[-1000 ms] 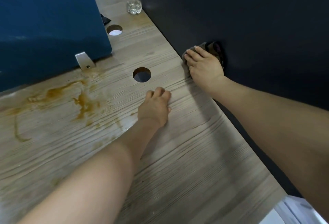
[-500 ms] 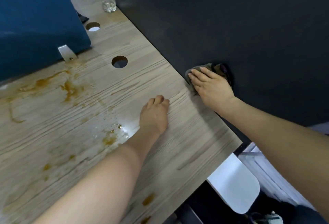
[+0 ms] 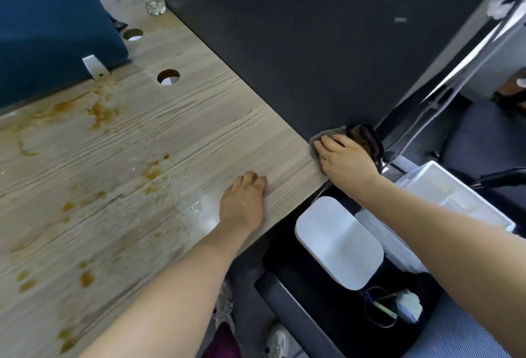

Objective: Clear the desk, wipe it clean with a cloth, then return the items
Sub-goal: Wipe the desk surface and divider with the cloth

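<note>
Since the earlier frame, the right hand [image 3: 345, 159] and cloth [image 3: 355, 135] have slid along the dark wall [image 3: 284, 30] to the bench's [image 3: 170, 144] near corner, at three o'clock. Brown stains [image 3: 99, 112] spread over the wood from nine to seven o'clock. Flat fingers press the cloth down. At centre, the left hand [image 3: 244, 201] rests on the bench, fingers loosely curled, grasping nothing. At eleven o'clock stands a bottle [image 3: 153, 1].

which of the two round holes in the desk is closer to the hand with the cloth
The nearer round hole, out in the open desk. The other hole lies farther back beside the blue panel, farther from the right hand pressing the cloth.
</note>
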Motion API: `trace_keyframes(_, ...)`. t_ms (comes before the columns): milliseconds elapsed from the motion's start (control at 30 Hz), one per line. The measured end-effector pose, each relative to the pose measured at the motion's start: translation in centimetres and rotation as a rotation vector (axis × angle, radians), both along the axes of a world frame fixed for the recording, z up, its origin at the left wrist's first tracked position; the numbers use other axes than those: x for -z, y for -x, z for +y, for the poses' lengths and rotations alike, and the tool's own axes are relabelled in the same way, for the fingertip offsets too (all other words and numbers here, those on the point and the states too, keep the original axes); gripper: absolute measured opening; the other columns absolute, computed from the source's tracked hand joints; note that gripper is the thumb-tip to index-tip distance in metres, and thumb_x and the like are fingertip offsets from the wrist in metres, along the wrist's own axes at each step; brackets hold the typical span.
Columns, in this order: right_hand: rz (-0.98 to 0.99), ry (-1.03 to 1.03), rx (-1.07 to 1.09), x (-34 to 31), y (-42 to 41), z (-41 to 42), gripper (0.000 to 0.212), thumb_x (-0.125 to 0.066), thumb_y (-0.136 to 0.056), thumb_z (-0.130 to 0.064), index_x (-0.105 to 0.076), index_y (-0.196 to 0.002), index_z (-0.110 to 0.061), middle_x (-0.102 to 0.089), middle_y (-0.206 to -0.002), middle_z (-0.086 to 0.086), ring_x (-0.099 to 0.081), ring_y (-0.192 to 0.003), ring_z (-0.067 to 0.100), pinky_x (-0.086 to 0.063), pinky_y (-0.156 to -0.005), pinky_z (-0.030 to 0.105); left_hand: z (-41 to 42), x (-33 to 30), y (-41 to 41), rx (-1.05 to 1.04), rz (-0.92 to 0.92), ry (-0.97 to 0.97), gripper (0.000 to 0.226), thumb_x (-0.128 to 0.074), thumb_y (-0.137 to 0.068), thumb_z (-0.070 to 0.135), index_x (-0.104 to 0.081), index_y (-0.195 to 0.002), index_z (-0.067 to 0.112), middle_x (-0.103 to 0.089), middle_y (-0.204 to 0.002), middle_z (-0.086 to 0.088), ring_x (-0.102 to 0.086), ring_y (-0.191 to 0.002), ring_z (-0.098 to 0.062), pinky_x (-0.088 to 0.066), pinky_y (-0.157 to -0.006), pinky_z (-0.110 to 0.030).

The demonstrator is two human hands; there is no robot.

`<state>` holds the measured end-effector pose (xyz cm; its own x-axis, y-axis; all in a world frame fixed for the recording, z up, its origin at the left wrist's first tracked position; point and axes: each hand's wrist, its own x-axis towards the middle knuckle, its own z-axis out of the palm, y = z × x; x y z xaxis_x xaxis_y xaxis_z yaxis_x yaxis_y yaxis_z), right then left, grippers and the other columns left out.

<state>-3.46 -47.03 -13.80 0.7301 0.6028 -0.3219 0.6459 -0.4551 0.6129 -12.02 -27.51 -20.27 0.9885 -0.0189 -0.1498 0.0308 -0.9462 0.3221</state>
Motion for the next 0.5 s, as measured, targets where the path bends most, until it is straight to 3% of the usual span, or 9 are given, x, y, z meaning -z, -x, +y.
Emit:
trace_keyframes(100,0.027,-0.024,0.059,0.8,2.2,-0.5,0.032,-0.043,-0.096,-0.025,-0.059,-0.124,-0.017,-0.052,-0.133,0.001,-0.039,-0.127,0.024,-0.027,-0.106,0.037,-0.4,-0.1,1.6,-0.018,0.026,-0.002,0.046,-0.046,-0.090,0.008,-0.039,-0.133,0.022,-0.035,-0.137,0.000,-0.037,-0.120,-0.020,-0.037,-0.088,-0.028)
trace_keyframes(233,0.106,-0.244,0.304,-0.3,3.9,0.8,0.026,-0.050,-0.091,-0.016,-0.058,-0.113,-0.026,-0.058,-0.121,-0.005,-0.046,-0.113,0.021,-0.032,-0.089,0.032,0.0,-0.2,2.9,-0.031,0.003,-0.016,0.044,-0.047,-0.089,0.010,-0.042,-0.132,0.021,-0.038,-0.134,0.000,-0.039,-0.119,-0.019,-0.036,-0.084,-0.026)
trace_keyframes(333,0.163,-0.481,0.358,-0.2,3.9,4.0,0.033,-0.052,-0.086,-0.008,-0.054,-0.114,-0.024,-0.059,-0.118,-0.006,-0.048,-0.111,0.021,-0.034,-0.085,0.033,1.5,-0.4,3.5,-0.052,-0.024,-0.005,0.033,-0.042,-0.093,0.012,-0.049,-0.124,0.020,-0.044,-0.126,0.000,-0.042,-0.113,-0.019,-0.033,-0.081,-0.025)
trace_keyframes(433,0.308,-0.753,0.431,0.9,5.1,8.7,0.036,-0.044,-0.094,-0.020,-0.045,-0.129,-0.019,-0.053,-0.132,0.001,-0.043,-0.119,0.025,-0.040,-0.090,0.039,4.1,-0.2,3.9,-0.117,-0.082,-0.003,0.025,-0.042,-0.094,0.016,-0.055,-0.116,0.019,-0.050,-0.117,-0.001,-0.048,-0.107,-0.021,-0.037,-0.079,-0.029)
trace_keyframes(500,0.506,-0.805,0.468,2.4,6.0,11.7,0.054,-0.035,-0.099,-0.040,-0.027,-0.147,-0.017,-0.029,-0.153,0.002,-0.028,-0.136,0.025,-0.034,-0.104,0.042,6.4,-0.1,4.2,-0.143,-0.073,-0.025,0.025,-0.045,-0.093,0.017,-0.057,-0.115,0.017,-0.050,-0.117,-0.002,-0.048,-0.107,-0.023,-0.038,-0.083,-0.031)
